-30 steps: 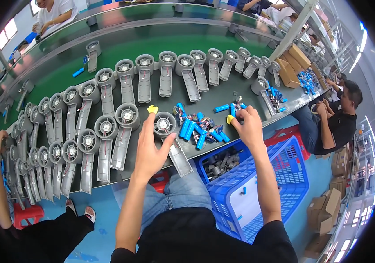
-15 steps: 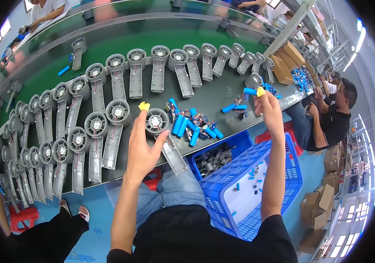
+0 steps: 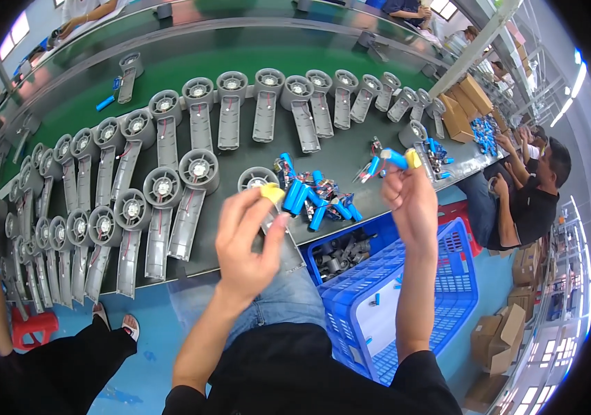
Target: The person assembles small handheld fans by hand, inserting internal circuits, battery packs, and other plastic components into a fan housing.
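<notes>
Two bare hands above the dark bench: right hand (image 3: 413,200) pinching a small blue cylindrical cell w/ yellow cap (image 3: 395,159) — light, rigid, slick, best held mid-barrel; left hand (image 3: 247,238) fingertips closed on, apparently, a yellow cap (image 3: 272,193).

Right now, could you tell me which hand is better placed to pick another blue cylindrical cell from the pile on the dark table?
Probably the left hand: it hovers beside the pile of blue cylindrical cells, whereas the right hand already holds a blue cell.
</notes>
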`<move>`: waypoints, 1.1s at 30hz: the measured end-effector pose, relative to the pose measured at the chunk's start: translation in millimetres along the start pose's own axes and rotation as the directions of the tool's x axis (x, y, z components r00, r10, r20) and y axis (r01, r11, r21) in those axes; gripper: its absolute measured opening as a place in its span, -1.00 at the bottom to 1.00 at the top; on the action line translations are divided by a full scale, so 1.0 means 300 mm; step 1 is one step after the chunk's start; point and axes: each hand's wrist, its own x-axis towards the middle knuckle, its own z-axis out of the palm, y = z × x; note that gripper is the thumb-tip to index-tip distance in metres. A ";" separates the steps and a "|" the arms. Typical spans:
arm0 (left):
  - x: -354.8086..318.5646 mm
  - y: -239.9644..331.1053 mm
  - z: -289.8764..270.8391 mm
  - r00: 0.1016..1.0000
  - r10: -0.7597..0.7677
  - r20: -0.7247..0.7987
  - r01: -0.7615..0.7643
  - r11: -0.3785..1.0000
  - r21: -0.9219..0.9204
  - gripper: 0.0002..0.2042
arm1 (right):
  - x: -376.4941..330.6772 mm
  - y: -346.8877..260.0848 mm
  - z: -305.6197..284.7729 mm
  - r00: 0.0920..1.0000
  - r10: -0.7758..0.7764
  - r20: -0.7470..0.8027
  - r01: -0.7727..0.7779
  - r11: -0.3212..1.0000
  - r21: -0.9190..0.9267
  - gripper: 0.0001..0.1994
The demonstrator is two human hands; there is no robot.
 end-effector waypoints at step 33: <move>-0.039 0.021 -0.141 0.797 -0.476 0.371 0.604 0.626 -0.493 -0.77 | -0.148 0.250 0.216 0.872 -0.219 0.438 0.486 0.497 -0.719 -0.76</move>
